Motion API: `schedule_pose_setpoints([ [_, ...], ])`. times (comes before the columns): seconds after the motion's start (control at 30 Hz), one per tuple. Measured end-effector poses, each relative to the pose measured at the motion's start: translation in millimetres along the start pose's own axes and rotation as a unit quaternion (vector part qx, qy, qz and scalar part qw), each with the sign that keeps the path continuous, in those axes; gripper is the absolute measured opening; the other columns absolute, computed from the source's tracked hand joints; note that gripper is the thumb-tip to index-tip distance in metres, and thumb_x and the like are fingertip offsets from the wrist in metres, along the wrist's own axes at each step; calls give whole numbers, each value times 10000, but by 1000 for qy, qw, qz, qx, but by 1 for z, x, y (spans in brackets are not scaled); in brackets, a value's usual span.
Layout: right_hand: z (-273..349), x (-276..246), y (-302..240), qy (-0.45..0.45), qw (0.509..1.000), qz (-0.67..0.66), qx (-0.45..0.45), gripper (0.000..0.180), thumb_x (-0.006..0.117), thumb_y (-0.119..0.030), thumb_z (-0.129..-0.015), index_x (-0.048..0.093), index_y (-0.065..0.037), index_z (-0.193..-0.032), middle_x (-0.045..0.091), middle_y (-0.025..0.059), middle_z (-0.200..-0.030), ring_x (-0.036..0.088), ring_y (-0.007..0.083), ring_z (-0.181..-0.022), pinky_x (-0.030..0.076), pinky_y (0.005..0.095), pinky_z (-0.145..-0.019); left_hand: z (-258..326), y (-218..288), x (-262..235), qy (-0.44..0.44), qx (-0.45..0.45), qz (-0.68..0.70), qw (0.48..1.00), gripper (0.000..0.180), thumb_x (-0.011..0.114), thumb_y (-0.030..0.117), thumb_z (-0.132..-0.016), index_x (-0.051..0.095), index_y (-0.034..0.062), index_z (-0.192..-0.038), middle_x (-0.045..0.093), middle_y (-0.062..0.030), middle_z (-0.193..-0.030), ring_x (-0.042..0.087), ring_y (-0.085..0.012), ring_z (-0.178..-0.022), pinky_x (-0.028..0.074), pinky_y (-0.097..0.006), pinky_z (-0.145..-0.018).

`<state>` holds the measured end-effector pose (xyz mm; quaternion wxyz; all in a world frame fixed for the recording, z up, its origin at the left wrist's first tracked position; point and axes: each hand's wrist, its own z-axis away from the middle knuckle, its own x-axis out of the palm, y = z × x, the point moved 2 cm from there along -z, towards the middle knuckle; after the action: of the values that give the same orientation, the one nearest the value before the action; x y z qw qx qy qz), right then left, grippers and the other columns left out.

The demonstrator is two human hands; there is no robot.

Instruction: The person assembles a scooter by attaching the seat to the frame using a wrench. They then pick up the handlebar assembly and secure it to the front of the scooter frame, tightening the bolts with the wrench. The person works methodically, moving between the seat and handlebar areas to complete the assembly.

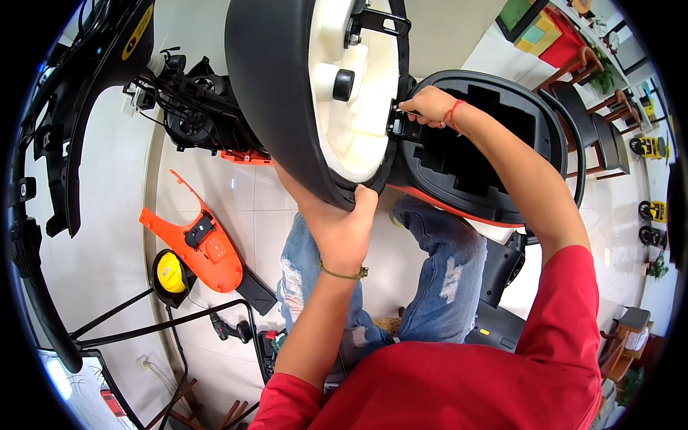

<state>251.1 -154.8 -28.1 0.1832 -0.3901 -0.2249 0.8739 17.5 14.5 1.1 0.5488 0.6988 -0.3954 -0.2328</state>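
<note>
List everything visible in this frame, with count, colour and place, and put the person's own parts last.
scooter seat: one, black with cream underside, raised at top centre
seat hinge: one, black, between seat and storage tub
storage tub: one, black with orange edge, right of centre
orange panel: one, orange, lying on the tiled floor at left
yellow round part: one, yellow, below the orange panel
black body panels: several, black, far left
power drill: one, dark, on the floor at lower left
chairs: two, dark with wooden frames, far right
left hand: one, gripping the seat's lower rim
right hand: one, fingers at the seat hinge
</note>
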Motion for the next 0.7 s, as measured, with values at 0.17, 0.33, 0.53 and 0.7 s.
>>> schedule_pose_setpoints([
  [0.17, 0, -6, -4, -60, 994, -53, 68, 354, 606, -368, -887, 614, -24, -802, 443, -4, -508, 345, 104, -354, 264, 288, -363, -2, 1, 0, -17, -39, 4, 999, 983, 604, 55, -648, 86, -58, -1476, 243, -198, -1461, 262, -290, -1369, 181, -370, -1138],
  [0.33, 14, -3, -11, -24, 996, 76, -29, 373, 662, -378, -853, 617, -13, -794, 529, 20, -545, 414, 125, -369, 324, 269, -364, -1, 1, 0, 1, 7, 4, 1000, 683, 578, -45, -709, 330, -46, -1346, 461, -117, -1282, 456, -194, -1149, 319, -311, -1044],
  [0.53, 22, 3, -13, 73, 963, 198, -169, 320, 670, -312, -843, 566, -10, -836, 640, 121, -645, 633, 220, -511, 487, 370, -442, -1, 2, 1, 0, 6, 8, 1000, 693, 578, -38, -708, 320, -53, -1351, 457, -121, -1287, 451, -199, -1158, 313, -316, -1051],
  [0.7, 26, 17, -10, 170, 797, 476, -330, 140, 567, -137, -841, 585, -3, -878, 669, 188, -788, 665, 364, -752, 532, 438, -672, -1, 2, 1, 2, 10, 7, 1000, 695, 580, -35, -706, 322, -56, -1352, 457, -121, -1285, 451, -198, -1156, 314, -317, -1049],
])
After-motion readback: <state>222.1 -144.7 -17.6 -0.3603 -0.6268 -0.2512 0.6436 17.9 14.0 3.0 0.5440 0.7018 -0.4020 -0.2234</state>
